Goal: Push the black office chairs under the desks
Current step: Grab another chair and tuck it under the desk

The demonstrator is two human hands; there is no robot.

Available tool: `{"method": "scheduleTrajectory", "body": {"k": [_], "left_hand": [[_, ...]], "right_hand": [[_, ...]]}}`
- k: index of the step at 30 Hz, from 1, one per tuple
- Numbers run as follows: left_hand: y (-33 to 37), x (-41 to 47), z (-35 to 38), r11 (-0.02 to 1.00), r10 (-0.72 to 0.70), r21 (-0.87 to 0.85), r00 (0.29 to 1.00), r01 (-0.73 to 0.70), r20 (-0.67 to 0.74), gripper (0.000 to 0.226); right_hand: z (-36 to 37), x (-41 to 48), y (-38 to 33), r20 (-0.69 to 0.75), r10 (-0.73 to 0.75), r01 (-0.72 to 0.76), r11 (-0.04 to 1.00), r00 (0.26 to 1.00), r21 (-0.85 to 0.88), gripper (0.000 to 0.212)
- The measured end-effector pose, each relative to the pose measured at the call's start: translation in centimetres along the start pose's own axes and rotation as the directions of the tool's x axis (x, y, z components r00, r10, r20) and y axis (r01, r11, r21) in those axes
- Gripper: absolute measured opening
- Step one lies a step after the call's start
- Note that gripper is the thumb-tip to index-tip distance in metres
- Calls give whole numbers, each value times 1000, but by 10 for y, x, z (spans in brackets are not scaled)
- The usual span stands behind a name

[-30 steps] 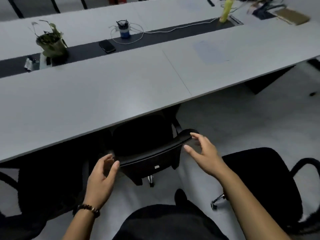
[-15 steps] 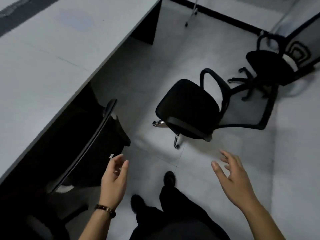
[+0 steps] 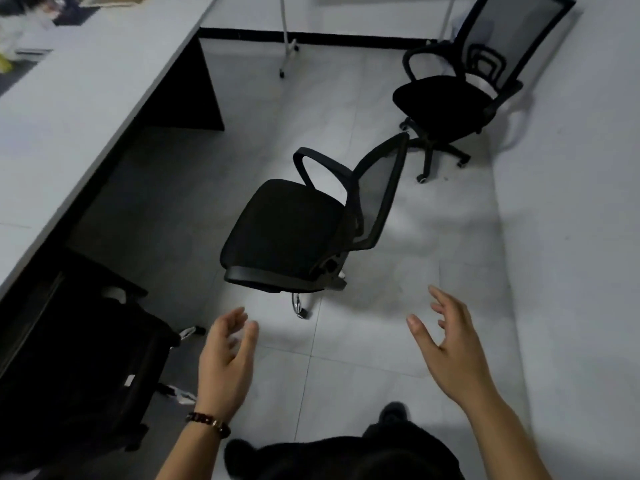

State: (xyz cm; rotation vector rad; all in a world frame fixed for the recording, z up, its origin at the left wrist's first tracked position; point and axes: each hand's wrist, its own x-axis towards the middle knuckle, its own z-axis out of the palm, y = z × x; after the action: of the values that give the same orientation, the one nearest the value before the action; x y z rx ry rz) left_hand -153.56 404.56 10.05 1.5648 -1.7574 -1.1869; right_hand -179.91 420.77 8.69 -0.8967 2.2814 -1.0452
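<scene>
Since half a second earlier, both grips had drifted forward and the left grip (image 3: 225, 358) had come away from the tucked chair (image 3: 97, 368), while the view had swung so that the middle chair (image 3: 287, 233) sat near centre with its mesh back seen almost edge-on.

Both grips were released, holding nothing. The left grip, with a beaded bracelet (image 3: 207, 420) at its wrist, hung at 7 o'clock with its fingers loosely bent. The right grip (image 3: 450, 351) hung at 5 o'clock with its fingers spread. Neither touched a chair.

The tucked chair stood at 8 o'clock, its seat under the grey worktop (image 3: 69, 98) and its back at the worktop's edge. The middle chair stood free on the tiled floor (image 3: 346, 358), well apart from the worktop, with its seat turned toward 8 o'clock and its back toward 2 o'clock. The far chair (image 3: 446, 102) stood at 1 o'clock, beyond the middle chair and close to the pale wall (image 3: 571, 237) on the right.

Open floor lay between the middle chair and the worktop. The worktop's dark side panel (image 3: 194, 88) came down to the floor at 11 o'clock. A white stand (image 3: 286, 36) on a small wheel stood at 12 o'clock, before a black skirting strip (image 3: 346, 39). Blurred clutter (image 3: 14, 26) lay on the worktop at 10 o'clock; I could not tell what it was. A dark shoe (image 3: 391, 410) showed at 6 o'clock.
</scene>
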Motion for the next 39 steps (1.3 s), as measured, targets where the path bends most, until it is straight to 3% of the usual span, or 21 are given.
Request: {"method": "scheduleTrajectory", "body": {"k": [6,12,17,20,22,27,32,36,39], "left_hand": [[82,-3,103,993,75,84,997,-78,34,37],[125,39,168,997,53,61,998,-51,-19,35],[131,90,231,991,-107,-90,989,99,-98,32],[153,127,263,951,-245,-228,958,207,-151,32],[168,147,278,947,-257,-245,945,205,-201,33],[184,182,301,959,-276,-147,912,241,-305,39],[169,195,325,909,-391,-42,815,415,-428,39],[151,195,362,763,-502,121,700,635,-508,40],[142,195,398,624,-577,294,680,724,-451,62]], "right_hand": [[-99,79,42,12,-25,25,1000,1000,-1,57],[-132,166,53,62,-80,79,997,995,20,57],[-139,244,72,163,-88,95,995,983,-35,60],[-153,314,64,284,-156,195,974,946,-115,61],[-158,358,49,351,-209,268,955,913,-129,58],[-152,445,4,505,-323,440,889,800,-128,56],[-104,515,-4,682,-390,599,796,619,-89,62],[-44,559,19,823,-352,791,586,446,-177,65],[-14,579,44,916,-244,893,402,319,-204,66]]}}
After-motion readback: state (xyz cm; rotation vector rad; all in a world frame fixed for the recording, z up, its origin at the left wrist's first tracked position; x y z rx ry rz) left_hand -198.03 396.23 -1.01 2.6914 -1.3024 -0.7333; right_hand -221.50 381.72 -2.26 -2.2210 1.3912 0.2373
